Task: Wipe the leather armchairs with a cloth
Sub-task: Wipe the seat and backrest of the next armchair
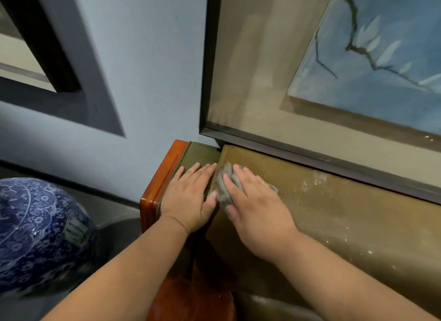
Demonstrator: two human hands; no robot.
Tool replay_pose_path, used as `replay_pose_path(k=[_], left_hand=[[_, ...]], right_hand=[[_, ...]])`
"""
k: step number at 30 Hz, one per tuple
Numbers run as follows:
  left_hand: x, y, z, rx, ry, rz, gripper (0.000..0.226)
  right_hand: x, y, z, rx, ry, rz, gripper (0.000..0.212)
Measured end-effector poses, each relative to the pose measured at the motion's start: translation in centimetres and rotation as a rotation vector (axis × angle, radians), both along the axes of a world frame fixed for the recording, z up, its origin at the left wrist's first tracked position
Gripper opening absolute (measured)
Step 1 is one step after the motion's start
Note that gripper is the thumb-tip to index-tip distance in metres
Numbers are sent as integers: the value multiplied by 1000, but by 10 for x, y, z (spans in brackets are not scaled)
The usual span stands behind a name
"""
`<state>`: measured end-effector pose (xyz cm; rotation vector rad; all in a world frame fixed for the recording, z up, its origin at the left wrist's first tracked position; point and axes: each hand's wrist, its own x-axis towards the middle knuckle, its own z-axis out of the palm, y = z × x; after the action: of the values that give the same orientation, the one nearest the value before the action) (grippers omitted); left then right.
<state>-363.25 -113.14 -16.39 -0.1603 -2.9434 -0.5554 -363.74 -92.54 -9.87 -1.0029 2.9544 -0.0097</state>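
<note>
Cloth (225,184): pressed flat under right hand (259,208) at armchair (334,213) backrest's left corner; left hand (191,196) flat alongside, empty; unwiped leather runs rightward.

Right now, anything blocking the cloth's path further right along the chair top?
Nothing visible. The right hand presses the cloth on the leather, bare to its right. The picture frame runs just behind.

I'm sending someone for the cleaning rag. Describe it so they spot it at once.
Find the big framed painting leaning above the tan leather chair back. At that back's left end, beside the orange wooden trim, the right hand presses on a cloth. It is the only grey, crumpled thing there.
</note>
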Motion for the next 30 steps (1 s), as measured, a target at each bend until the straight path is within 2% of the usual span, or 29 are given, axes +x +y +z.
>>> replay_pose_path(k=[2,4,7,9,14,16,19,21,23,26,28,30], left_hand=[[-1,0,0,-8,-4,-6,78],[-2,-2,-1,-10,-4,-2,79],[-1,-3,-1,-1,3,-22,81],[1,-3,-1,19,18,-12,76],[-2,-7,-2,8,46,-32,67],[1,-7,-5,4,48,-19,68],[-1,-4,-5,7,62,-25,69],[-5,-4,-3,13,78,-18,69],[-5,-3,-2,6,83,-17,69],[2,-2,-4,-6,61,-14,67],[4,-4,-6,-16,59,-9,67],[-1,-7,-6,-13,55,-3,69]], right_hand=[[34,23,-3,42,4,51,66],[18,29,-3,35,23,47,66],[-33,5,15,-56,-91,-187,61],[-47,-13,19,-113,-99,-280,64],[-4,-15,13,-84,-77,44,61],[-18,20,14,-24,-65,-43,63],[-37,83,20,-30,-32,-338,72],[-32,80,21,-26,-2,-413,84],[-16,39,16,-41,-39,-346,79],[10,-8,9,-64,-68,-120,65],[5,14,10,-45,-44,-68,64],[-7,65,6,-13,0,-157,67]])
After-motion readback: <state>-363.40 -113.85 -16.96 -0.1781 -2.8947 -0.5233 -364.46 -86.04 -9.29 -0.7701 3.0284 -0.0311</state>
